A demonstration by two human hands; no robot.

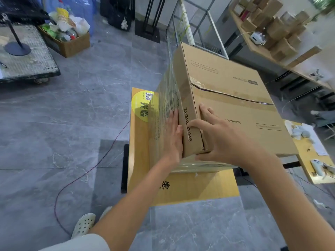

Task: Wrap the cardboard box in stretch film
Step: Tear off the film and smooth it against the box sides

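A large brown cardboard box [230,98] stands tilted on a small yellow-topped table [181,189]. Clear stretch film [165,98] covers its left side and runs under its near bottom edge. My left hand [173,134] lies flat against the film-covered left face near the box's closest corner. My right hand [215,136] grips that same corner, thumb across the printed strip and fingers spread on the top face. The film roll is not visible.
A flat trolley [27,57] and a carton of rubbish [67,42] stand at the far left. Shelves with small cartons [275,28] line the right. A second yellow table [311,156] holds paper scraps. A cable [87,176] crosses the grey tiled floor.
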